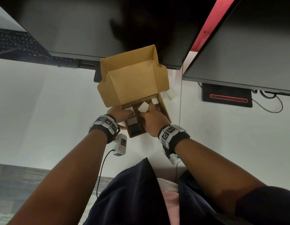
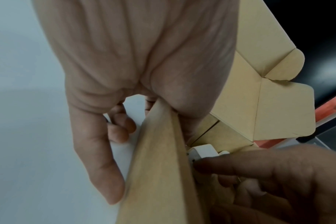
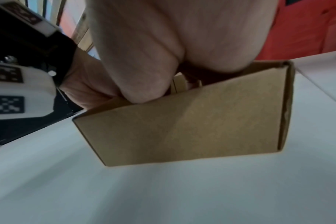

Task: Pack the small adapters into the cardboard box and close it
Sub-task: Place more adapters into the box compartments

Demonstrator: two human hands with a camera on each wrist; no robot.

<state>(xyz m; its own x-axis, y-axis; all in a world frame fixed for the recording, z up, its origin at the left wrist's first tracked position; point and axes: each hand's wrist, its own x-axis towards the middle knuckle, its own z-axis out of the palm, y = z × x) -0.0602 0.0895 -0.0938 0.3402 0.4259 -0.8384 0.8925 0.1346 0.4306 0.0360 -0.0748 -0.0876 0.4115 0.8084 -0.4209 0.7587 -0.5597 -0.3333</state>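
Note:
The brown cardboard box [image 1: 164,109] stands on the white table with its lid [image 1: 133,78] raised toward the back. Several white adapters lie inside, one at the back right [image 1: 154,100] and one at the left [image 1: 128,109]. My left hand [image 1: 120,113] grips the box's left wall [image 2: 159,166], thumb inside and fingers outside. My right hand [image 1: 151,119] reaches into the box and pinches a tilted white adapter [image 1: 143,107] [image 2: 201,151]. In the right wrist view the palm [image 3: 163,45] covers the box top, so only the front wall [image 3: 182,125] shows.
Another white adapter [image 1: 171,93] lies on the table just right of the box. Two dark monitors [image 1: 92,26] [image 1: 254,46] hang over the back, with a black base [image 1: 227,96] and cables at the right. A dark block [image 1: 134,129] sits in the box's near end.

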